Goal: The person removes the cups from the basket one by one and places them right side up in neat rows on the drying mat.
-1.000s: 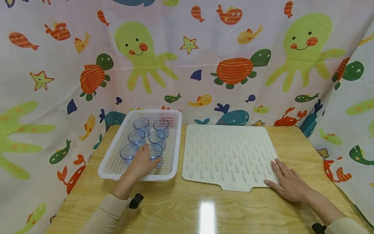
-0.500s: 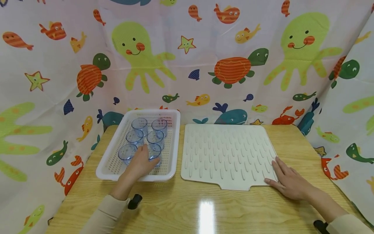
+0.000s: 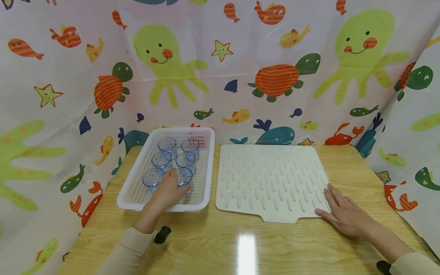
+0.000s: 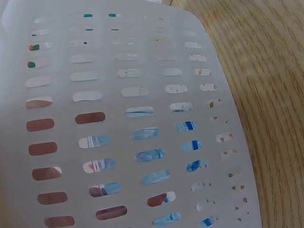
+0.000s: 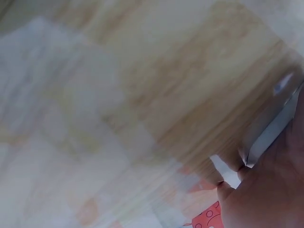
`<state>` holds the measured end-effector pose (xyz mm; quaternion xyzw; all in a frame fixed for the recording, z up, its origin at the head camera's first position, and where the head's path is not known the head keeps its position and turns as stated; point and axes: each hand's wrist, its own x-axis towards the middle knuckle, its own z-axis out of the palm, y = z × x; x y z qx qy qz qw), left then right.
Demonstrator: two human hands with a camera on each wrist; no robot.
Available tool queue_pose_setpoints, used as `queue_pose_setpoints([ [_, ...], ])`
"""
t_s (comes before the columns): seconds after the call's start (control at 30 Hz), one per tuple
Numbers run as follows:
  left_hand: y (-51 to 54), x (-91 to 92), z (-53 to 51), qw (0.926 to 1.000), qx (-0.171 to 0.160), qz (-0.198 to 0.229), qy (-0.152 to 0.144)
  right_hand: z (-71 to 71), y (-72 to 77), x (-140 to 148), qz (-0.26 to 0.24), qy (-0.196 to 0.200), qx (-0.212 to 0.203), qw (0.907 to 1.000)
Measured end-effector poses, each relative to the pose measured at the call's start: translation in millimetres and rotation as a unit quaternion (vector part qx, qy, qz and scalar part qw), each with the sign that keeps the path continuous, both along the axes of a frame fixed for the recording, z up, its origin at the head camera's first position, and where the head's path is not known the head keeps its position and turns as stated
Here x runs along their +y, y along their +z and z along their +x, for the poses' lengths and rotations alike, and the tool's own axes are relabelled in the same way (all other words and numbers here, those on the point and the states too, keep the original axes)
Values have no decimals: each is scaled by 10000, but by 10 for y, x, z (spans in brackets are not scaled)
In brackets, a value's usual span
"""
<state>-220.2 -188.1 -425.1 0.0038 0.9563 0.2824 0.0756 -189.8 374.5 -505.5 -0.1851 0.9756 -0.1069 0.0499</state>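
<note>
Blue glasses (image 3: pixel 185 161) (all six) unmoved

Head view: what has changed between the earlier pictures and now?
Nothing visibly changed beyond a slight shift of the whole view. The left hand stays at the near right glass; its fingertips are hidden, so its grip is unclear. The right hand stays against the right edge of the white board. All six glasses remain in the white basket.
</note>
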Motion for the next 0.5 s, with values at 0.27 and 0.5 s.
queue_pose_setpoints([
  [0.27,-22,17,8,10000,0,6,20,4,-27,12,-139,-144,-237,9995],
  [0.5,0,8,8,9999,-18,16,116,-11,-30,6,-120,-152,-237,9995],
])
